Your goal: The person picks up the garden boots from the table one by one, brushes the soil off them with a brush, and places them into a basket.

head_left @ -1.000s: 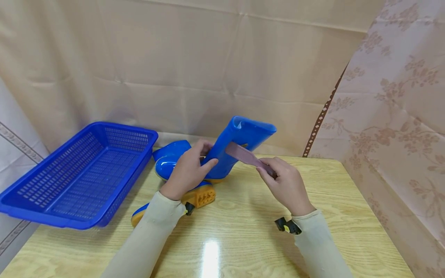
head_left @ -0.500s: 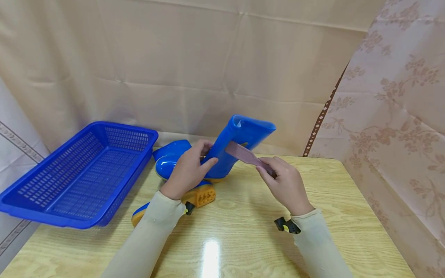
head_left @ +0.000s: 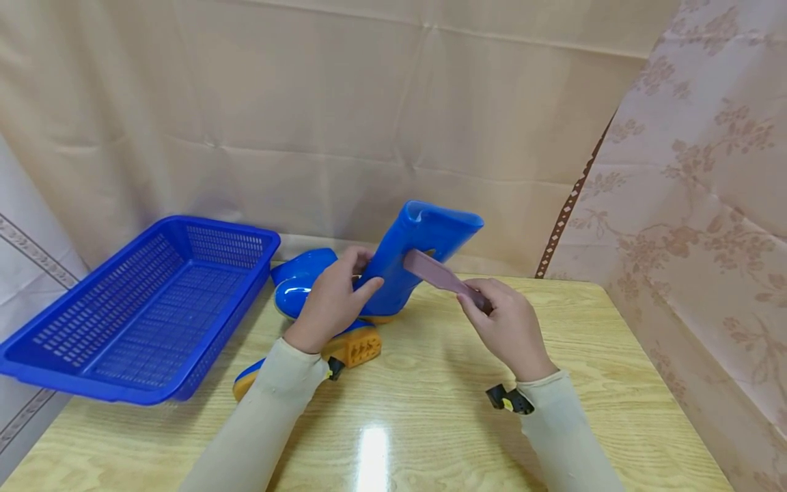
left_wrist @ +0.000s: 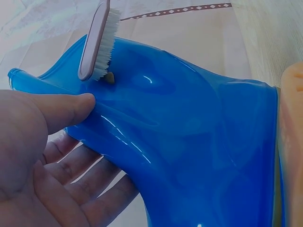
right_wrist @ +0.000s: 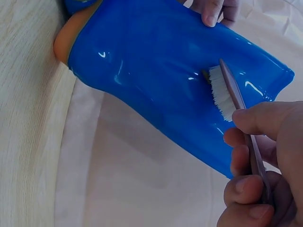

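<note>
A glossy blue rain boot (head_left: 393, 266) with an orange sole stands tilted on the table, its shaft leaning to the right. My left hand (head_left: 335, 290) grips the shaft's left side, thumb on the near face and fingers behind, as the left wrist view shows. In my right hand (head_left: 504, 321) is the handle of a mauve scrub brush (head_left: 433, 271). The brush's white bristles (right_wrist: 220, 92) lie against the shaft, right at a small brownish spot (left_wrist: 110, 77). My right thumb rests along the handle with the fingers curled under it.
A second blue boot (head_left: 363, 345) lies on its side under my left forearm, orange sole toward me. More blue boot parts (head_left: 294, 294) show behind my left hand. A blue plastic basket (head_left: 166, 314) stands at the left of the wooden table (head_left: 424, 410); a beige curtain hangs behind.
The boot's shaft has tipped slightly to the left and up. The brush head has shifted a little to the right over the shaft. Both hands keep their hold.
</note>
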{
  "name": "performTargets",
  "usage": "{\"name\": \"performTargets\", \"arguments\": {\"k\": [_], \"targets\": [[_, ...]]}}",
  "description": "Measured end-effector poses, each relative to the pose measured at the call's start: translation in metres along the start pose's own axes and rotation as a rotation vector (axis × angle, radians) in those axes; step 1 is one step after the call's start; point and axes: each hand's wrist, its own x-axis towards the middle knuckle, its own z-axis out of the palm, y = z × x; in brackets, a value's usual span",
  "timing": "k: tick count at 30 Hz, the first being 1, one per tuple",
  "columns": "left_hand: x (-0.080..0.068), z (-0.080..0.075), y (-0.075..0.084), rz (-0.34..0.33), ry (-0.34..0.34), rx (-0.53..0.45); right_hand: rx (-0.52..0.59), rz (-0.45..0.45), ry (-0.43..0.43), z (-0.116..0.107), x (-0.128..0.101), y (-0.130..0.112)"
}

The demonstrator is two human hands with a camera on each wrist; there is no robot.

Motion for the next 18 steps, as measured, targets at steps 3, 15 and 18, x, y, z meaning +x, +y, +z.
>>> {"name": "performTargets", "arguments": {"k": [3, 15, 18], "targets": [[0.0, 0.0004, -0.0008, 0.005, 0.004, -0.002, -0.006, 0.016, -0.006, -0.0004, -0.0004, 0.0004], [0.0006, 0.0011, -0.0034, 0.08, 0.039, -0.044, -0.007, -0.109, 0.046, -0.0003, 0.0001, -0.0046], [0.0004, 0.0011, -0.0042, 0.075, 0.038, -0.048, -0.008, -0.107, 0.047, -0.0004, 0.0002, -0.006]]}}
